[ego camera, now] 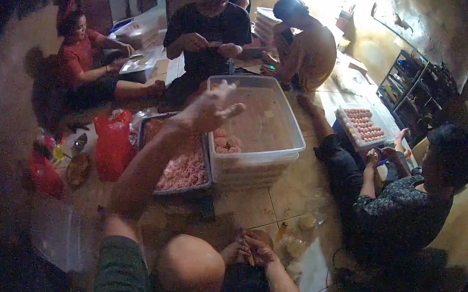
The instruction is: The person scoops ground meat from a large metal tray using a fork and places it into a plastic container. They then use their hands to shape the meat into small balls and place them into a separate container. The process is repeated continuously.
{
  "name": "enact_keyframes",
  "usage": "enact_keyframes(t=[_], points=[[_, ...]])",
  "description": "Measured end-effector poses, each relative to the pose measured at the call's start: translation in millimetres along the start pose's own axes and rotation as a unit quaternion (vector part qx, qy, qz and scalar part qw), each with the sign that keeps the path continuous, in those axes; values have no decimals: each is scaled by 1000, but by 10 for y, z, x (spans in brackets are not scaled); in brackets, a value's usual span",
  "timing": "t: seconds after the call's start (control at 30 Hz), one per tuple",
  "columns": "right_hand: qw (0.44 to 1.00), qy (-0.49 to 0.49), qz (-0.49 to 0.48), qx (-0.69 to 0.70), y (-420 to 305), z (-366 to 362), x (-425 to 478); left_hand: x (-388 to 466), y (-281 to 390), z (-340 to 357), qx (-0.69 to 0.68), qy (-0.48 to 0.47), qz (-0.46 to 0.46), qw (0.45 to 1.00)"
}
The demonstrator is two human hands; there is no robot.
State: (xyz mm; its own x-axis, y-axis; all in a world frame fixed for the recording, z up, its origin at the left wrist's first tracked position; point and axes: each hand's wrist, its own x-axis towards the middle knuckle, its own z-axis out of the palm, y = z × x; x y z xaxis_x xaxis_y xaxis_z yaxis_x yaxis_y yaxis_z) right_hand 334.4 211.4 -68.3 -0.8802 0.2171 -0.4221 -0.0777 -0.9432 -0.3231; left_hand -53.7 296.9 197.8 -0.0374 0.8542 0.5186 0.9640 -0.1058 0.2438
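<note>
My left hand (216,106), slightly blurred, is raised over the left rim of a clear plastic tub (258,154). Its fingers are apart, and I make out nothing in them. Beneath that forearm is a dark tray (210,173) of pink minced meat (183,172). A smaller lump of minced meat (226,142) lies in the tub's near left corner. Low in the view, my right hand (260,250) grips a thin tan utensil (249,252), perhaps a spoon; its far end is hidden. My bare knee (193,264) is left of that hand.
Several people sit around: one opposite (209,29), one at right (406,204) beside a tray of meatballs (363,124), one at left (78,55). A red plastic bag (113,145) stands by the meat tray. Plastic bags (296,240) lie on the tiled floor near my right hand.
</note>
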Motion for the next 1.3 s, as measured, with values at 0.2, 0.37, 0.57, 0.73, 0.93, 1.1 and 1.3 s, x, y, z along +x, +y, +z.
enact_keyframes(t=[0.2,0.37,0.57,0.73,0.93,1.1,1.3], points=[[992,44,66,-97,43,-68,192,-1492,-19,-766,-332,49,-182,924],[763,33,-212,-610,-94,1061,490,-3444,-219,-113,-71,-79,-340,934],[398,-38,-268,-876,-315,2534,1505,-5029,-444,953,258,-113,-209,937],[67,44,-336,-938,-460,2475,2839,-5138,-467,1087,80,-81,-262,958],[-22,43,-139,-989,-993,1424,3891,-5230,-540,1551,-156,143,-325,922],[95,-47,-119,-987,-474,2105,3083,-5038,-143,740,-414,243,-498,722],[161,29,-177,-971,-532,1837,3517,-5326,-283,1326,-757,328,-416,381]])
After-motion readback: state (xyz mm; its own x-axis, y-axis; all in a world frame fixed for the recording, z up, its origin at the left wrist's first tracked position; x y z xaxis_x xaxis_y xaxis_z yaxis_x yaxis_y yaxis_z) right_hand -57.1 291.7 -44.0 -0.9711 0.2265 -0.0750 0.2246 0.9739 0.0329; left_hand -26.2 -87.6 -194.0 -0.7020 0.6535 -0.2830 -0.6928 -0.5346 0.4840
